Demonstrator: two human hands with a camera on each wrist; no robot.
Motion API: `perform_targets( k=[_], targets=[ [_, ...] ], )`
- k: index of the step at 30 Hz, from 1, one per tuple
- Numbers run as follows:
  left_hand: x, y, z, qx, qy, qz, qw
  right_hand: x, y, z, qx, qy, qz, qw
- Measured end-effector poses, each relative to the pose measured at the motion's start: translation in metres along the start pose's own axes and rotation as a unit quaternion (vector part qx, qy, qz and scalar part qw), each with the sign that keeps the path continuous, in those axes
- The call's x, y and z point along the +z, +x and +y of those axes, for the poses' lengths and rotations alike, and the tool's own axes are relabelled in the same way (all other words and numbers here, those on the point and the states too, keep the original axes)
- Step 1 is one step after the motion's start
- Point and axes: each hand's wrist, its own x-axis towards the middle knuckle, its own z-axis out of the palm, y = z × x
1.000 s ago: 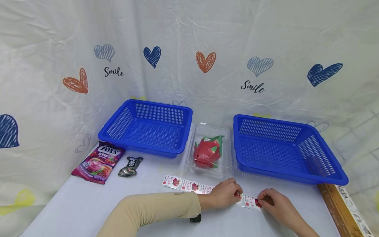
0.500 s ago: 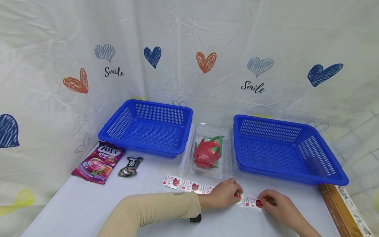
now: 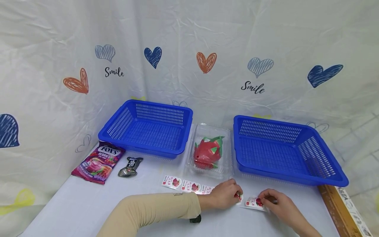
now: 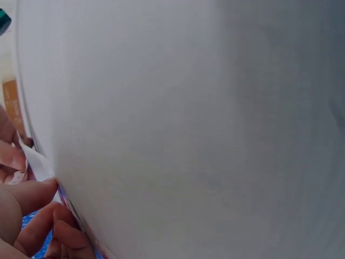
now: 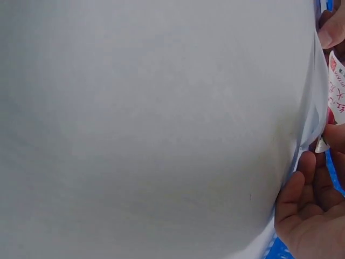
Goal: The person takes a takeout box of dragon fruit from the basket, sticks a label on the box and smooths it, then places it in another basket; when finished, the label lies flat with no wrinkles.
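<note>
A strip of white stickers [image 3: 189, 186] printed with red dragon fruit lies across the table. My left hand [image 3: 224, 194] pinches the strip near its right part, and the forearm crosses over the table. My right hand [image 3: 278, 205] pinches the right edge of the end sticker [image 3: 254, 202] between thumb and index finger. In the right wrist view this sticker [image 5: 336, 89] stands curved up, apart from the white backing [image 5: 319, 91] beside it. Beyond the hands, a red dragon fruit [image 3: 208, 149] with green tips sits in a clear plastic box [image 3: 228, 158].
Blue baskets stand at the left [image 3: 145, 149] and the right [image 3: 284, 176] of the box. A purple candy bag [image 3: 99, 163] and a black wrapped sweet [image 3: 130, 167] lie at the left. A small dark object [image 3: 195, 218] shows below the left sleeve. A brown box [image 3: 340, 210] lies at the right edge.
The end sticker has lifted further from its backing, and bare white backing now shows below it. My right hand has shifted slightly; the left hand stays in place.
</note>
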Motion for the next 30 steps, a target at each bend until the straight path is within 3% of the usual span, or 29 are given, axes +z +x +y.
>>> perform_targets(
  k=[13,22,26,30],
  targets=[
    [0.0007,-0.0005,-0.0003,-0.006,-0.006,0.0,1.0,-0.0071,0.0033,-0.0052,0.038,0.037,0.006,0.9986],
    [0.0022,0.001,0.0023,-0.021,-0.008,0.006,0.9997,-0.0067,0.0071,-0.0055,-0.086,0.065,-0.047,0.9931],
    [0.0028,0.0007,0.0045,-0.031,-0.047,0.017,0.9982,-0.0064,0.0083,-0.0061,-0.121,0.076,-0.065,0.9876],
    [0.0027,0.0001,0.0074,-0.016,-0.098,0.024,0.9948,-0.0082,0.0092,-0.0066,-0.133,0.084,-0.078,0.9845]
  ],
)
